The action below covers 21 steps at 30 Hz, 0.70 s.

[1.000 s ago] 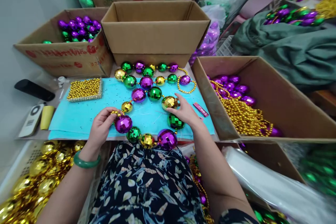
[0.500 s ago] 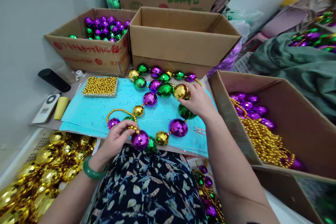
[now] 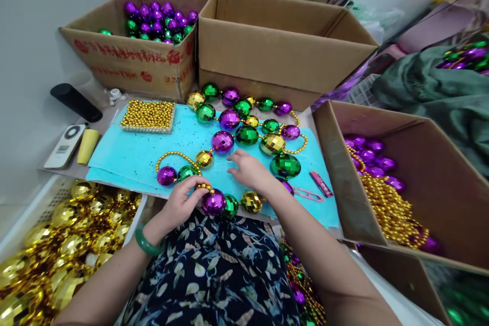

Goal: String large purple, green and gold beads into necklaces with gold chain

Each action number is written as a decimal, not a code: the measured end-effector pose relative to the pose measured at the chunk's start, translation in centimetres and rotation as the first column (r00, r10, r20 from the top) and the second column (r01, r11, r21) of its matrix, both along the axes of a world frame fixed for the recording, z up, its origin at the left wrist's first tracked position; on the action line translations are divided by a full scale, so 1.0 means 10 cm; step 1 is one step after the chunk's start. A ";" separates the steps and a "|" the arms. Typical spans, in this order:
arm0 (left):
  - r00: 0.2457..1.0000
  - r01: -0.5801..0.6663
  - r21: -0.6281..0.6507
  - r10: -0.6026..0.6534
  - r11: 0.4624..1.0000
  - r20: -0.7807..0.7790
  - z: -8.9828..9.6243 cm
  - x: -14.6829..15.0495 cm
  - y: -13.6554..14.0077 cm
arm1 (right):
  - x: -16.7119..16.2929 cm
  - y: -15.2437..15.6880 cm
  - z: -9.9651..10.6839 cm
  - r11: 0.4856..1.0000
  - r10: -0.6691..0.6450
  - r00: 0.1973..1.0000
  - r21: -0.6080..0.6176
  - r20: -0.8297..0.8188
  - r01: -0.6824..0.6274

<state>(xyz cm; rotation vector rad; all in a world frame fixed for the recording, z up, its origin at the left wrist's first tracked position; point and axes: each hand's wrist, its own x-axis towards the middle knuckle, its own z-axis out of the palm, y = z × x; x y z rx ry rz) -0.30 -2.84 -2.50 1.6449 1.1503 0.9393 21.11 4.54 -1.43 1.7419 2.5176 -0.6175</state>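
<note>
1. The near necklace (image 3: 246,135) loops across the worktop (image 3: 105,125), its lowest beads at the front edge; they might slip off if the left hand (image 3: 182,201) loosened.
2. The second necklace (image 3: 229,119) lies right behind it, so crowding could tangle the two.
3. The left grip is pinched around a small gold bead strand (image 3: 205,188); uneven pulling might strain its thread. The right hand (image 3: 252,172) has its fingers apart over the blue cloth (image 3: 141,155), holding nothing visible.
4. Around these, the plain cardboard box (image 3: 282,51) blocks the far side, and the box with gold strands (image 3: 346,183) hems in the right.
5. The bead tray (image 3: 148,131) sits on the cloth's far left; a stray sleeve could spill it.
6. Pink snips, apparently (image 3: 307,194), lie beside the right forearm, where thread could snag.
</note>
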 end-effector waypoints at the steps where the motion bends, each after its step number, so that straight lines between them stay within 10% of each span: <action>1: 1.000 0.005 -0.007 -0.005 1.000 0.000 -0.01 0.00 0.00 | -0.06 -0.01 -0.05 0.999 0.009 1.000 -0.042 0.026 -0.008; 21: 0.999 0.018 -0.053 -0.017 0.998 0.034 -0.08 0.02 -0.01 | -0.18 0.04 -0.40 0.995 -0.037 0.999 -0.089 0.007 0.037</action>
